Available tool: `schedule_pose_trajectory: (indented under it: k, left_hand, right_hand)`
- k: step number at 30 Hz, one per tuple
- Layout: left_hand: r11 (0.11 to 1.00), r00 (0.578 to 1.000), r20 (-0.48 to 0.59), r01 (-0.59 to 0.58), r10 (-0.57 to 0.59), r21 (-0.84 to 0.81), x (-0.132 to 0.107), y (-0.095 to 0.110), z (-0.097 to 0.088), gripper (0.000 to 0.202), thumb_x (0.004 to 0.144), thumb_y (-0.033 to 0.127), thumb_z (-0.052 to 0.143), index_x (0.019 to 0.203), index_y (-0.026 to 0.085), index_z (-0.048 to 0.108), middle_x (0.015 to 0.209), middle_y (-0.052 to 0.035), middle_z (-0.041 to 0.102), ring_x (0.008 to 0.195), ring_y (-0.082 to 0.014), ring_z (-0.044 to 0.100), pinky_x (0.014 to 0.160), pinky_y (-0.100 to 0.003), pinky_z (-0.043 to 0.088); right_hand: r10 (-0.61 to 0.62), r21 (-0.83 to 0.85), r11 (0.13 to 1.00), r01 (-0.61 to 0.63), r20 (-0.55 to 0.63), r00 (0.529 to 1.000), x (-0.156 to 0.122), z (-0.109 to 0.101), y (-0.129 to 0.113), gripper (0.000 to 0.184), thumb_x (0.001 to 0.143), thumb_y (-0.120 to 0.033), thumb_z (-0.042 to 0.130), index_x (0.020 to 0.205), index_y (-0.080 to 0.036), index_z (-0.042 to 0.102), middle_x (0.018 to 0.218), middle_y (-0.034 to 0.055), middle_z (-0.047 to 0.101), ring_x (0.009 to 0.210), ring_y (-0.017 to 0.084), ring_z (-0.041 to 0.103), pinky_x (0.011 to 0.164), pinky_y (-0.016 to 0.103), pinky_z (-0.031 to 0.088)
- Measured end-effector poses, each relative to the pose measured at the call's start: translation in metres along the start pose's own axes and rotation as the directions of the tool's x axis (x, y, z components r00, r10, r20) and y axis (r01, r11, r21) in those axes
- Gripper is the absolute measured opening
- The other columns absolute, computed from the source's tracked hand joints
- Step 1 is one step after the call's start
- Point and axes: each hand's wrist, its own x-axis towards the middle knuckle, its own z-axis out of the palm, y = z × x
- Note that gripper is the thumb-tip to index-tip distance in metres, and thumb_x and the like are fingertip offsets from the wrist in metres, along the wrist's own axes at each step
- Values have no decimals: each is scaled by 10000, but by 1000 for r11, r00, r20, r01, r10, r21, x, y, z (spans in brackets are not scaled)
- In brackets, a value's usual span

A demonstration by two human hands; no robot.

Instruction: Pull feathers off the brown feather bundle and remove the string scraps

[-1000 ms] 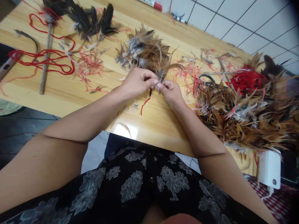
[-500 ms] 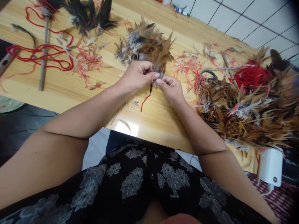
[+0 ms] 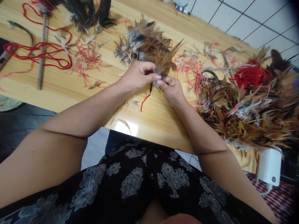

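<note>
**Close pinch work at mid-scene**

I have a pale wooden table spanning the view. The largest load on it is the brown feather heap along the right, with a red fibre mass against its far side. At the far middle I see a smaller brown-and-grey feather pile, and at the far left some dark feathers. Nearer on the left, a looped red cord crosses a wooden stick.

At the centre, the left hand has thumb and forefinger closed on the grey, downy base of a brown feather tuft. The right hand pinches that same base from the other side, thumb tips nearly meeting. The tuft sits just on the near side of the middle pile, its tips fanned towards the far right. Smallest of all, a short red cord end hangs below the left fingers from a thin dark piece; I can't tell whether it is joined to the tuft.

I judge the step in hand to be gathering or settling the feather bases together. The next move calls, I think, for one steady pinch while the other hand adjusts, so no feather slips.
</note>
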Motion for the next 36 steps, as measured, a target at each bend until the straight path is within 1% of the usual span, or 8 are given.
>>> schedule_pose_trajectory:
  k: [4, 7, 9, 15, 24, 30, 33, 36]
  left_hand:
    - [963, 999, 44, -8, 20, -268, 2, -15, -1, 539, 897, 551, 1055, 786, 191, 670, 752, 23, 642, 769, -138, 589, 755, -286, 491]
    - [931, 993, 116, 27, 17, -364, 3, -19, -2, 449, 901, 420, 1057, 792, 182, 692, 739, 22, 673, 752, -139, 638, 764, -276, 545]
    - [919, 991, 132, 47, 5, -390, 3, -19, -2, 426, 863, 379, 1078, 798, 172, 711, 742, 13, 691, 738, -146, 673, 735, -268, 551]
    - [917, 987, 159, 95, -35, -387, 6, -22, -4, 486, 742, 439, 1159, 828, 174, 760, 741, 4, 712, 703, -165, 705, 644, -251, 536]
    - [894, 987, 154, 101, -36, -437, 7, -15, -6, 574, 705, 556, 1170, 748, 185, 733, 698, 9, 666, 708, -158, 671, 678, -277, 538]
    - [948, 986, 163, 85, -35, -308, 5, -16, -11, 473, 795, 516, 1128, 788, 211, 766, 775, -2, 725, 772, -164, 622, 732, -317, 476]
    - [967, 979, 202, 89, -41, -238, 5, -14, -13, 518, 804, 623, 1094, 791, 233, 753, 761, 1, 728, 771, -160, 556, 738, -329, 465]
    - [983, 976, 219, 44, -5, -177, 6, -9, -22, 527, 800, 672, 1071, 827, 259, 746, 773, -8, 721, 806, -180, 572, 782, -354, 501]
  right_hand:
    - [-44, -12, 999, 44, 59, 997, -1, 0, -2, 599, 928, -763, 852, 806, -205, 672, 758, -13, 577, 837, 153, 577, 770, 286, 485]
    - [-51, -5, 999, 52, 109, 993, -1, -1, -3, 616, 910, -795, 848, 824, -199, 714, 788, 4, 661, 836, 161, 599, 800, 300, 523]
    - [-47, 19, 999, 45, 144, 989, -1, 0, -4, 629, 887, -813, 858, 812, -204, 718, 817, 21, 713, 844, 172, 622, 824, 315, 547]
    - [-26, 63, 998, 14, 204, 979, -1, -3, -6, 646, 805, -817, 924, 781, -210, 706, 851, 59, 784, 916, 205, 697, 887, 336, 580]
    - [-81, 59, 996, 72, 185, 979, -4, -6, -13, 677, 821, -840, 910, 785, -212, 662, 836, 19, 702, 913, 182, 658, 860, 316, 550]
    - [-81, 16, 997, 80, 177, 981, 0, -7, -7, 696, 786, -836, 944, 775, -203, 654, 766, -23, 588, 805, 131, 541, 750, 284, 447]
    - [-75, -34, 996, 82, 176, 982, 1, -6, -2, 693, 810, -833, 930, 761, -203, 647, 734, -32, 558, 769, 122, 506, 717, 283, 408]
    - [-78, -7, 997, 80, 154, 985, 0, -8, -3, 696, 875, -850, 869, 769, -205, 632, 735, -33, 543, 759, 115, 501, 715, 271, 421]
